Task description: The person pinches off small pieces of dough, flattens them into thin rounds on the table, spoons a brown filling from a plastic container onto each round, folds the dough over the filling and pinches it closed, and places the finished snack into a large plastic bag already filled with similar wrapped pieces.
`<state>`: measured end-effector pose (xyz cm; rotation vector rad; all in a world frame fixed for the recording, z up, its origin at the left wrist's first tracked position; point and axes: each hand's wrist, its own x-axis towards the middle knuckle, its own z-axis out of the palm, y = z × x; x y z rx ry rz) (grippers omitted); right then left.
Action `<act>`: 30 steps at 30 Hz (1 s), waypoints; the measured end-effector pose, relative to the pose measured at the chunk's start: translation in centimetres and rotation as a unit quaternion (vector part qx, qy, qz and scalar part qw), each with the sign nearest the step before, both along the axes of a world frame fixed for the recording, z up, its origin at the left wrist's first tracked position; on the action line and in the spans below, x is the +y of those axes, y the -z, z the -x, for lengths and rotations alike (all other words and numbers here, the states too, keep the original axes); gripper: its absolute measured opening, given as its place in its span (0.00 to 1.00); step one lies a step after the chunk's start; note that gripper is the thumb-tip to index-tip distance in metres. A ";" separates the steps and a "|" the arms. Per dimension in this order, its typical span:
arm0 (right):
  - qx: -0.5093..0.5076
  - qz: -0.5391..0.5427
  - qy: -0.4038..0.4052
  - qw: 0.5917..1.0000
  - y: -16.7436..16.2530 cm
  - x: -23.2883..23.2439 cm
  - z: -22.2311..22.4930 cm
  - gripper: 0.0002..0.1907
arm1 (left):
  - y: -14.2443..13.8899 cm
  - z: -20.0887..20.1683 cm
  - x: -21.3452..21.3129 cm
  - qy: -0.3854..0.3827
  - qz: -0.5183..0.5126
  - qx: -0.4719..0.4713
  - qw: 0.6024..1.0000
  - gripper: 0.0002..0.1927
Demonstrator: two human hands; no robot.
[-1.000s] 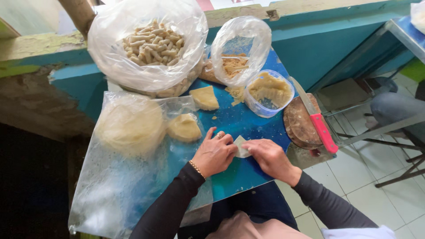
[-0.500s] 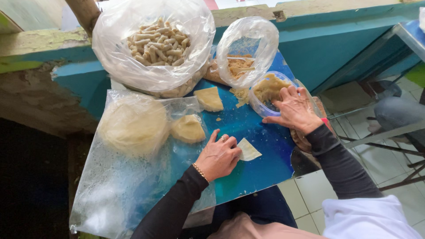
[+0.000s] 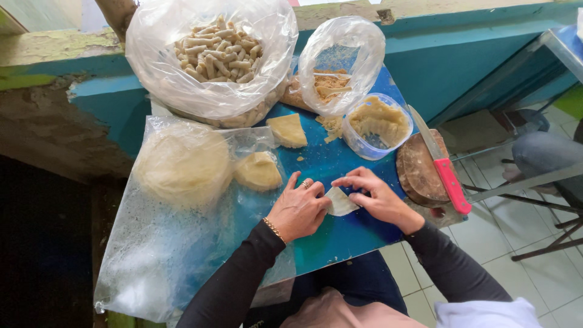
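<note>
1. The blue flat surface [image 3: 340, 237] carries everything and runs from the wall down to the person's lap.
2. A large clear plastic sheet [image 3: 164, 255] covers the left part of the surface; a round pale stack of thin dough wrappers [image 3: 182, 164] lies under it, and a smaller pale folded pile of wrappers [image 3: 258, 171] lies just beside the stack.
3. A big clear plastic bag of small pale rolled snacks [image 3: 218, 51] stands at the far left of the surface, open at the top.
4. A smaller clear plastic bag of shredded brown filling [image 3: 340, 61] stands to its right, near the tub.
5. A round dark wooden chopping board [image 3: 419, 173] sits at the right edge, with a pink-handled knife [image 3: 446, 173] lying across it.
6. A round clear plastic tub of yellowish filling [image 3: 376, 127] sits just left of the board.
7. A pale wedge of stacked wrappers [image 3: 287, 130] lies between the tub and the big bag.
8. The left hand [image 3: 299, 209], wearing a ring and a bracelet, lies palm down with its fingers curled onto the left edge of the wrapper.
9. The right hand [image 3: 379, 197] pinches the right edge of the wrapper with bent fingertips.
10. The small pale folded wrapper [image 3: 339, 201] lies on the surface between both hands, touching each.
</note>
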<state>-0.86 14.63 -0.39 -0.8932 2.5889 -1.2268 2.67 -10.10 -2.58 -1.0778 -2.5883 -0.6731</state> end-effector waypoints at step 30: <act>0.389 -0.256 -0.043 0.884 -1.2 -0.1 -2.9 0.27 | 0.1 -0.2 -0.2 -0.006 0.014 -0.006 1.000 0.03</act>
